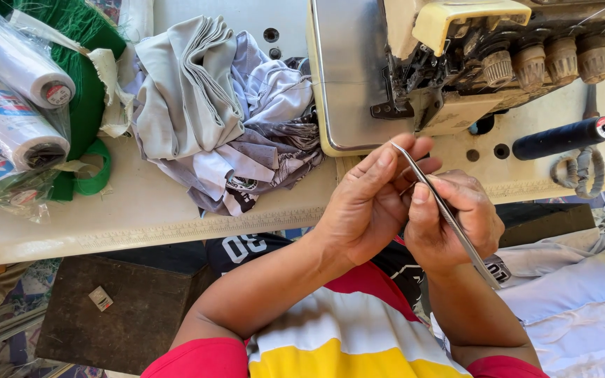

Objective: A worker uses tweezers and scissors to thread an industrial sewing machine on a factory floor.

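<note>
Striped red, white and yellow shirt nearest, low in view. Far left: plastic-wrapped white thread cones beside green mesh fabric. Crumpled grey and white cloth pile on cream worktable. Left hand, fingers pressed together, touches tip of long thin silver metal tweezers. Right hand pinches tweezers, near cream overlock sewing machine. Black thread spool far right.

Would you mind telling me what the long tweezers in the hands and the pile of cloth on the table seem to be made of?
The tweezers look like bare polished metal, likely steel: thin, silvery, with a bright glint. The pile of cloth seems a light woven or knit fabric, matte grey and white, soft enough to fold and crumple.
</note>
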